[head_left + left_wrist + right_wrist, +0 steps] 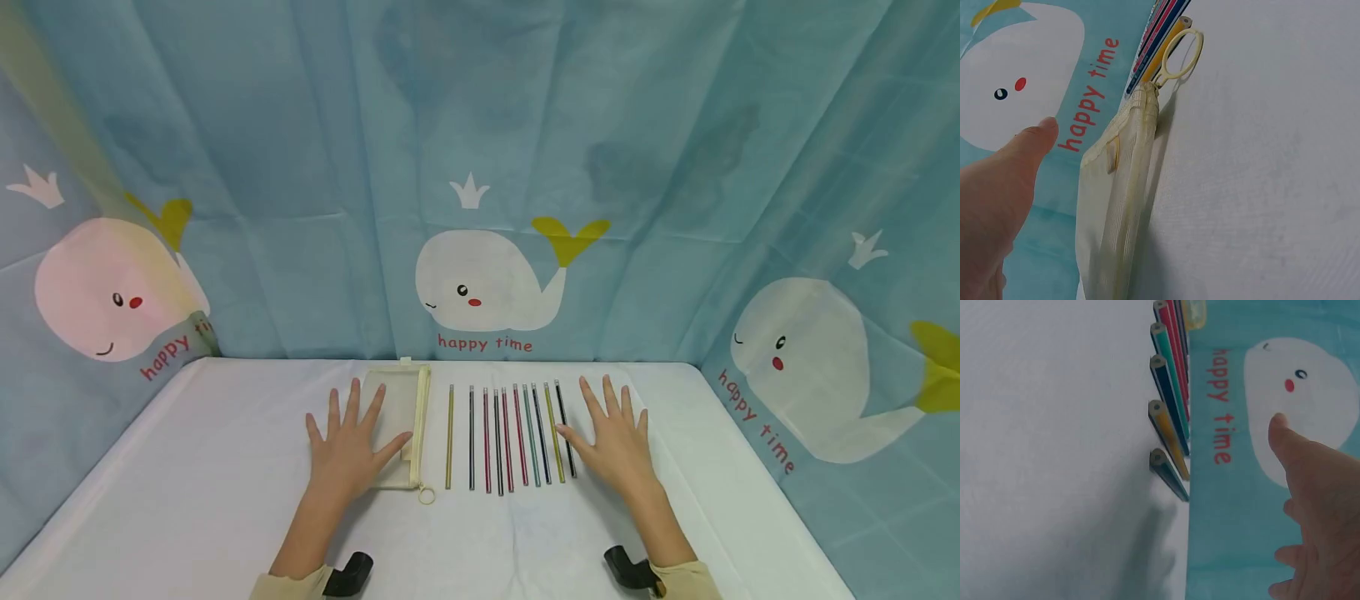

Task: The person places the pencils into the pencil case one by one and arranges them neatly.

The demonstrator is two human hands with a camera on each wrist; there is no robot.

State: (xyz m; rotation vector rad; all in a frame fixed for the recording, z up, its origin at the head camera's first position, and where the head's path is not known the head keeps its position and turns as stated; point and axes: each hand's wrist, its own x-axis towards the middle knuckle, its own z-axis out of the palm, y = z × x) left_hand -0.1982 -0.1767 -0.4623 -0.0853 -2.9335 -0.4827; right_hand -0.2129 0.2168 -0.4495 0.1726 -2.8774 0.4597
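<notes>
My left hand [347, 454] is spread with straight fingers above a cream zippered pencil pouch [392, 473], holding nothing. The pouch's zipper edge faces right, and its ring pull [427, 495] lies at the near corner. My right hand [618, 446], fingers also spread, is beside the right end of a row of pencils [525, 433]; its thumb overlaps the dark end pencil [566, 429] in the head view. Yellow, black, red, green and blue pencils lie roughly parallel, pointing away. In the right wrist view, my thumb [1291, 440] is apart from the pencil ends [1158, 407].
A white cloth covers the table [187, 500]. Behind and at both sides hangs a blue curtain [315, 167] with whale prints. Black curved wrist mounts [349, 575] sit by both beige sleeves.
</notes>
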